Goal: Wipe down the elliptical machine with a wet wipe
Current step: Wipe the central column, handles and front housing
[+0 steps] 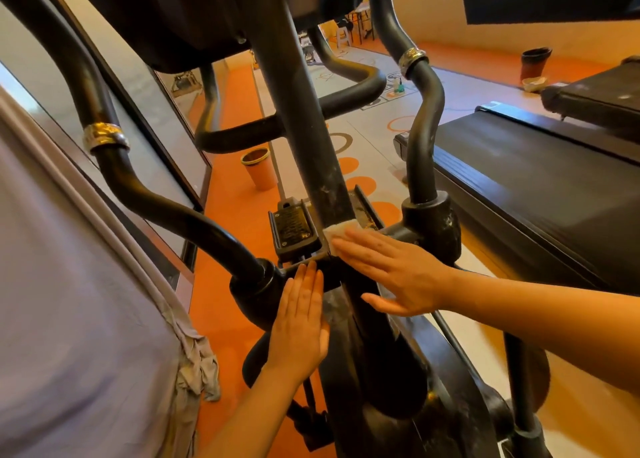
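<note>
The black elliptical machine (301, 118) fills the middle of the head view, its central post rising from a dusty housing. A white wet wipe (337, 232) lies against the base of the post. My right hand (388, 270) presses it there with straight fingers, thumb spread below. My left hand (299, 322) rests flat on the housing just left of the post, fingers straight and together. Curved handlebars (145, 194) with silver rings run on both sides. A footplate (292, 227) sits beyond the left hand's fingertips.
A black treadmill (540, 180) stands at the right. An orange bin (261, 168) sits on the orange floor beyond the machine, and a dark bin (535, 63) stands by the far wall. A glass panel (145, 118) runs along the left. My grey shirt (76, 302) fills the lower left.
</note>
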Demonstrator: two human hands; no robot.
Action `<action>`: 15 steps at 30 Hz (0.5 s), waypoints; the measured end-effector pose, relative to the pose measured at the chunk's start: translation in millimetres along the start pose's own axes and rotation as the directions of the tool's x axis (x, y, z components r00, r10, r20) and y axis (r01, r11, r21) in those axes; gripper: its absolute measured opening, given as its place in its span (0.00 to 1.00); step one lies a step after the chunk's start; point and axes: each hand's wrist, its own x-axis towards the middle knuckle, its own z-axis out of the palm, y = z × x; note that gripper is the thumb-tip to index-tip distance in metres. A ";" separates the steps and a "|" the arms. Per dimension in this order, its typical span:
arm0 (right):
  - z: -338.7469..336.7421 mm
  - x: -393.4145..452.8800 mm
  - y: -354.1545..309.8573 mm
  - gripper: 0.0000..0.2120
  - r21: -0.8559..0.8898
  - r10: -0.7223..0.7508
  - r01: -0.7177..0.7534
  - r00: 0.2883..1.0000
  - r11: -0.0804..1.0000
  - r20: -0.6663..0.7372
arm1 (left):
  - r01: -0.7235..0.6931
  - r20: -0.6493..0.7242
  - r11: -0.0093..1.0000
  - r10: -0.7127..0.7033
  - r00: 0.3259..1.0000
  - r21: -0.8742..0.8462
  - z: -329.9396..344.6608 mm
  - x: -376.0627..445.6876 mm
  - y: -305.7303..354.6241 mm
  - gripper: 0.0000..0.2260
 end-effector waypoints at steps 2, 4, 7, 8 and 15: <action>-3.5 -3.2 11.4 0.33 -0.076 -0.109 0.114 0.992 0.991 0.065 | 0.003 0.003 1.000 -0.003 1.000 -0.008 0.1 -0.4 0.5 0.34; -11.8 5.8 24.1 0.30 -0.149 -0.188 0.201 0.978 0.968 0.094 | 0.010 -0.005 1.000 -0.010 1.000 -0.019 0.4 -0.1 1.4 0.33; -33.0 37.7 40.8 0.28 -0.224 -0.171 0.178 0.984 0.958 0.050 | 0.000 -0.023 0.999 -0.001 1.000 -0.034 1.7 -0.1 1.1 0.32; -42.2 50.5 46.0 0.28 -0.260 -0.151 0.153 0.988 0.954 0.028 | -0.002 -0.027 0.999 0.001 1.000 -0.038 1.4 0.1 0.9 0.32; -51.2 65.5 42.0 0.30 -0.133 -0.015 0.007 0.998 0.991 -0.057 | 0.020 -0.020 0.996 -0.022 1.000 -0.086 -0.2 0.2 0.9 0.31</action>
